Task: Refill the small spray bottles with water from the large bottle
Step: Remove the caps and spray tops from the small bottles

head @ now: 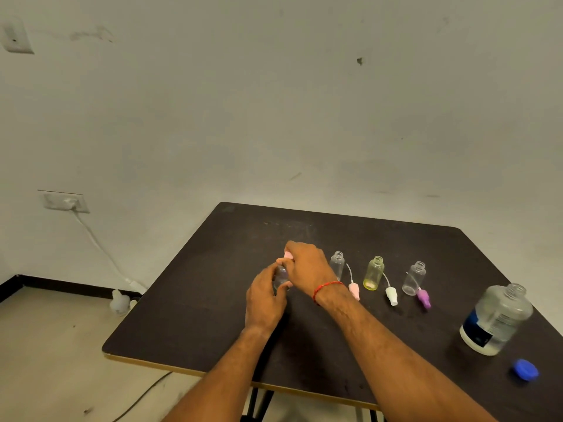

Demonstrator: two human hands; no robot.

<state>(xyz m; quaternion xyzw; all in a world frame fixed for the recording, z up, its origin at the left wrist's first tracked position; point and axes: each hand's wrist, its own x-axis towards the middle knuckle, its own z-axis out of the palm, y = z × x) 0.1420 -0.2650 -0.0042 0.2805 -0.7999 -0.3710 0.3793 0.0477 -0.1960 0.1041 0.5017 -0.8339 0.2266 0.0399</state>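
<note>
My left hand (264, 296) grips the body of a small clear spray bottle (281, 276) standing on the dark table (195, 315). My right hand (307, 263) is closed over its pink spray top (288, 255). To the right stand three uncapped small bottles: a clear one (337, 264), a yellow one (374, 273) and another clear one (414, 278). Their spray heads lie beside them: pink (354, 290), white (391, 295) and purple (424, 298). The large clear bottle (496, 319) stands open at the far right, its blue cap (524, 370) lying in front of it.
The table's left and front edges fall away to the floor. A white cable runs from a wall socket (64, 201) down to the floor, where a whitish bottle (119, 301) stands near the table's left edge.
</note>
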